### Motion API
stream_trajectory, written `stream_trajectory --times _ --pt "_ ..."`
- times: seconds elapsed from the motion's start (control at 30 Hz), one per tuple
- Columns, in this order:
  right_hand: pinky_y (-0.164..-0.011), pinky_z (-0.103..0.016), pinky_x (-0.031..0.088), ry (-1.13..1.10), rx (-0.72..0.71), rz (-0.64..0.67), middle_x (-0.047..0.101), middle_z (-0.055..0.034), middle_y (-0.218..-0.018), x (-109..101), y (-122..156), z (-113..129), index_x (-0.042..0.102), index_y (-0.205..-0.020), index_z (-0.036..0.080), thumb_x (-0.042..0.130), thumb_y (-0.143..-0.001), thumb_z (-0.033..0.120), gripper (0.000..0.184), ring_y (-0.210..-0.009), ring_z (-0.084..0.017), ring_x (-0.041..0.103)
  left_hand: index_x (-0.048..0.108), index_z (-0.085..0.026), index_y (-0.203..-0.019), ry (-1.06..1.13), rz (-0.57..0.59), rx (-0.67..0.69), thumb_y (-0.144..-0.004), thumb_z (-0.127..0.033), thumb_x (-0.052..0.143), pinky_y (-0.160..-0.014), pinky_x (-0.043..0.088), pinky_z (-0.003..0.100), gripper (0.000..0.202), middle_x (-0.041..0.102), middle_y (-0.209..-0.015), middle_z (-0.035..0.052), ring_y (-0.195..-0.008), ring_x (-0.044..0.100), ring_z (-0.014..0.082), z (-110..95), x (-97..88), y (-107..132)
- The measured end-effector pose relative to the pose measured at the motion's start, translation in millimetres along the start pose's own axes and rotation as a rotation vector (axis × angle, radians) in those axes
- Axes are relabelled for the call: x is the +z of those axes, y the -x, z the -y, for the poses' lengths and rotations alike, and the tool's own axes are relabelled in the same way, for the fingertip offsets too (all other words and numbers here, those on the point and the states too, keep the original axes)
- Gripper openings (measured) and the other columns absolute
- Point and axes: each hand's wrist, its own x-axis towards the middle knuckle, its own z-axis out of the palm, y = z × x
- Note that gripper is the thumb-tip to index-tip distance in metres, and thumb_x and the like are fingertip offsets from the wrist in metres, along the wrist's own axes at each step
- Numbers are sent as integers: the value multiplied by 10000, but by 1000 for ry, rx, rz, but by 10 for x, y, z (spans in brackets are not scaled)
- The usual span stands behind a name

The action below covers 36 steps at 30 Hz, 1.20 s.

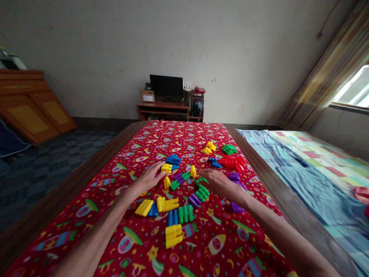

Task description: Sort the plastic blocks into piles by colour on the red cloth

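We have our left hand (146, 180) lying palm down on the red rocket-print cloth (201, 234) that covers the bench (66, 184), its fingers (158, 171) extended and open, holding nothing we can see. Their tips sit just beside a yellow comb-shaped block (166, 168) and a blue block (173, 160) near the middle of the bench. Our right hand (217, 183) lies the same way, with its fingers (205, 175) also open and empty, close to a small yellow block (193, 171) and a green block (201, 193). We cannot tell from this angle whether any fingertip actually touches the plastic.

More blocks lie scattered around both hands: a yellow stack (173, 236) toward the near edge of the bench, a red cluster (233, 162) toward the far right, and a purple block (194, 200) just below our right hand. They look like hollow moulded plastic, so we judge them light, stiff and a little slippery, and unlikely to break. The surest hold should be a pinch across the solid body, not the thin ribs.

A bed with a blue sheet (302, 181) runs along the right edge of the bench, and a desk with a monitor (166, 87) stands against the far wall (236, 61)
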Motion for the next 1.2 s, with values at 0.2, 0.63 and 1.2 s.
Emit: stream_trajectory --times 0.2,0.63,1.2 --pt "-822 -316 485 19 56 1 658 -155 -1072 392 -324 -138 583 -1201 123 603 -870 199 341 -979 -215 616 598 -193 -1110 -7 19 41 -832 -485 441 -1035 425 421 432 631 -1214 129 -1189 558 279 13 50 -1" --pt "-651 -236 439 -22 491 -208 714 -80 -876 -245 -807 -1123 701 -957 115 633 -764 171 212 -746 -162 625 689 -221 -813 3 73 -33 -711 -473 597 -691 494 309 287 680 -788 48 -746 632 225 -96 -52 -30" --pt "-620 -242 376 101 322 -145 674 -94 -717 -171 -985 -1203 700 -836 105 511 -877 164 202 -641 -144 556 622 -171 -1085 545 -160 -270 -630 -596 693 -738 546 342 626 728 -891 63 -801 700 236 -95 -33 -80"
